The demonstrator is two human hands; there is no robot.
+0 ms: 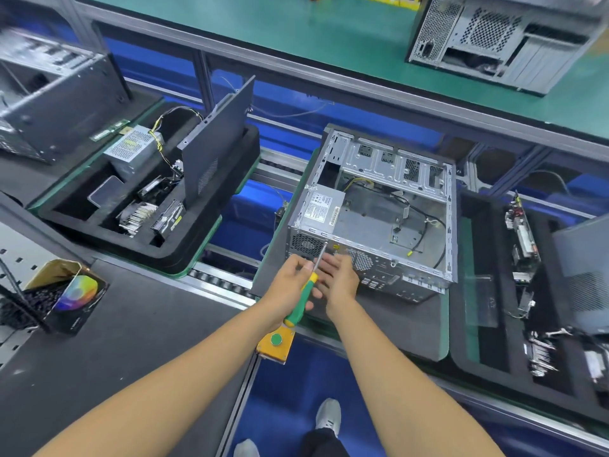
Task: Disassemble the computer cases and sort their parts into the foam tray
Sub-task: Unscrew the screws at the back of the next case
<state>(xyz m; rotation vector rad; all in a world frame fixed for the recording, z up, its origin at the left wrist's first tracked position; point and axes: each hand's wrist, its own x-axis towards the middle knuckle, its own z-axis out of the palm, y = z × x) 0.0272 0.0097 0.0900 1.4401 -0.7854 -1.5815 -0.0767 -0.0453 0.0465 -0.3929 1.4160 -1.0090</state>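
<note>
Workbench: a long line with dark mats (138, 324) in front and a green-topped shelf (329, 37) behind.
Open computer case: a bare metal chassis (379, 209) lies on its side on a grey pad in the middle of the line, side panel off, cables loose inside. Its power supply (324, 209) sits in the near left corner.
Left foam tray: a black foam tray (211, 239) stands left of the case, apart from it. It holds a silver power supply unit (133, 150), a heatsink (136, 217), a drive (168, 221) and a dark side panel (219, 140) standing upright along its right side.
Right foam tray: a second black tray (494, 341) lies right of the case, with a circuit board (524, 239) standing in it and small metal parts near its front.
Other cases: one blurred at far left (56, 94), one on the shelf at top right (494, 37).
Parts box: a small open carton (66, 291) on the left mat.
Left hand: the left hand (291, 288) grips a green and yellow screwdriver (301, 298), its tip at the case's rear panel beside the power supply.
Right hand: the right hand (341, 275) is flat, fingers straight, against the rear panel just right of the shaft.
Button box: a yellow box with a green button (276, 341) sits on the bench edge under the left wrist.
</note>
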